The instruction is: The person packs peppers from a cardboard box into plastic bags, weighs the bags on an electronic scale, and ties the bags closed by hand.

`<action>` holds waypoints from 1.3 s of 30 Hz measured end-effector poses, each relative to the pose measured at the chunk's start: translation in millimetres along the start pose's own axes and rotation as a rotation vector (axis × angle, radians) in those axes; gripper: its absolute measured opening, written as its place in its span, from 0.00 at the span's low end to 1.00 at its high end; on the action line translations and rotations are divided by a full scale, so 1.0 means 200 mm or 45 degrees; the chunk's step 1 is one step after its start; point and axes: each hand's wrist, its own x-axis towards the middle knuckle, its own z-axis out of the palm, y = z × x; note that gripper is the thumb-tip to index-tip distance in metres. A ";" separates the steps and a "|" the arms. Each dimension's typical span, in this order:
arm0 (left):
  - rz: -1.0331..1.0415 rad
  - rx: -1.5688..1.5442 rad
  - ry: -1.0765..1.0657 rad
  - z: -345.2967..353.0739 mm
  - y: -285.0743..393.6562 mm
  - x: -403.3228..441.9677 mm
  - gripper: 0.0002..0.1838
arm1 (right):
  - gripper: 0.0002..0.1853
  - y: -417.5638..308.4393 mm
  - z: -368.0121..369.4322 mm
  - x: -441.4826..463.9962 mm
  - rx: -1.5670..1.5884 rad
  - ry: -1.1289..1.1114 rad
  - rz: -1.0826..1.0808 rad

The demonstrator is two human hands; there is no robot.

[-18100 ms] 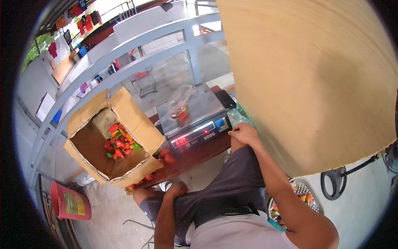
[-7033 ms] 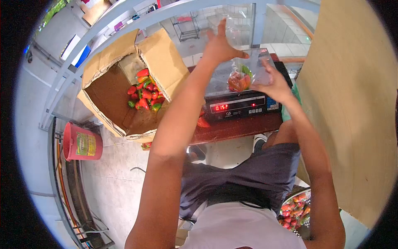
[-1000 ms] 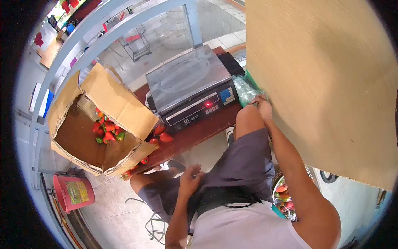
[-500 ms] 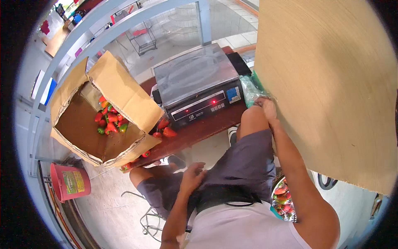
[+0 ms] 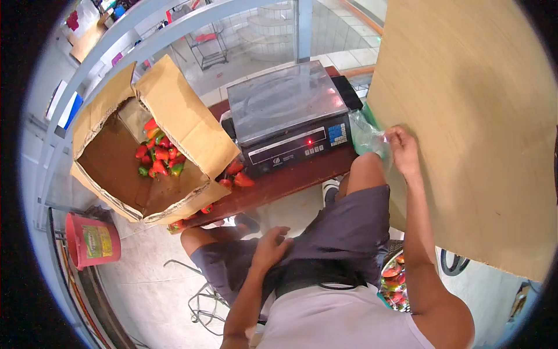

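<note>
My right hand (image 5: 404, 150) pinches the edge of a clear plastic bag (image 5: 367, 135) beside the right end of a digital scale (image 5: 290, 116). My left hand (image 5: 272, 246) rests by my lap with its fingers loosely apart and nothing in it. The scale sits on a dark red wooden bench (image 5: 273, 193), its metal plate bare and a red light lit on its front. To its left, a cardboard box (image 5: 186, 116) lies tilted with its mouth towards me, and several red and green peppers (image 5: 160, 154) are inside it.
A few more peppers (image 5: 238, 176) lie on the bench between box and scale. A tall wooden board (image 5: 465, 134) stands close on my right. Beside my right hip is a basket of peppers (image 5: 395, 282). A pink bucket (image 5: 93, 239) stands on the floor at the left.
My right hand has risen and moved right, pulling the plastic bag's edge up from beside the scale. The left hand stays by my lap. My view has shifted slightly.
</note>
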 end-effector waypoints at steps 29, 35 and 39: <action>-0.045 -1.112 0.223 -0.25 0.24 0.06 0.12 | 0.12 -0.42 0.38 -0.40 0.932 -0.946 0.270; 0.322 0.142 0.679 -0.39 0.27 0.04 0.17 | 0.09 -0.56 0.34 -0.42 0.706 -0.941 0.311; 0.736 0.200 0.773 -0.40 0.57 -0.03 0.23 | 0.06 -0.63 0.41 -0.49 0.471 -1.003 0.226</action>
